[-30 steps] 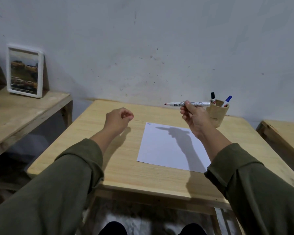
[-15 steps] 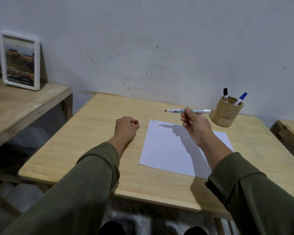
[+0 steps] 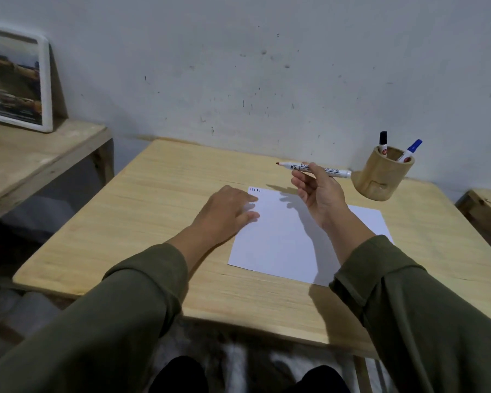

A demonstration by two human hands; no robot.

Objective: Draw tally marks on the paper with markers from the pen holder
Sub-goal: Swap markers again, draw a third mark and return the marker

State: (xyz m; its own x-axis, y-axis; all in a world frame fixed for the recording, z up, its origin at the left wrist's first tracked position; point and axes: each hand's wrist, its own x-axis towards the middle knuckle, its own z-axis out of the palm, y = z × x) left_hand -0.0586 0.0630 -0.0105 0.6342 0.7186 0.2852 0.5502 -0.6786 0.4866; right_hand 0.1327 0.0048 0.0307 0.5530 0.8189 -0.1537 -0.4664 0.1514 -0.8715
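- Right hand [image 3: 321, 199] is pinching an uncapped red-tipped marker [image 3: 313, 169] between thumb and fingers, holding it sideways up in the air over the far end of the paper [image 3: 284, 242]. It's not a writing grip, more like holding it up to look at it.
- Left hand [image 3: 228, 214] isn't holding anything. It's flat, palm down, fingers resting on the paper's left edge, pinning it to the table [image 3: 165, 199].
- The paper lies in the middle of the table, with a tiny row of tally marks [image 3: 255, 190] in its far left corner, just past the left fingertips. The rest of the sheet looks blank.
- The wooden pen holder [image 3: 381, 177] sits near the back right, close to the paper's far corner, with a black-capped marker [image 3: 383, 141] and a blue-capped marker [image 3: 410, 151] sticking out.
- What could go wrong, my guess: the marker needs flipping into a proper writing hold, and with a loose pinch like that it could slip and leave a red streak on the sheet.
- Also the left fingers are right next to the existing marks, so fresh ink there could smudge, or the hand ends up blocking the next stroke.
- If the left hand lifts, the sheet could slide under the tip.
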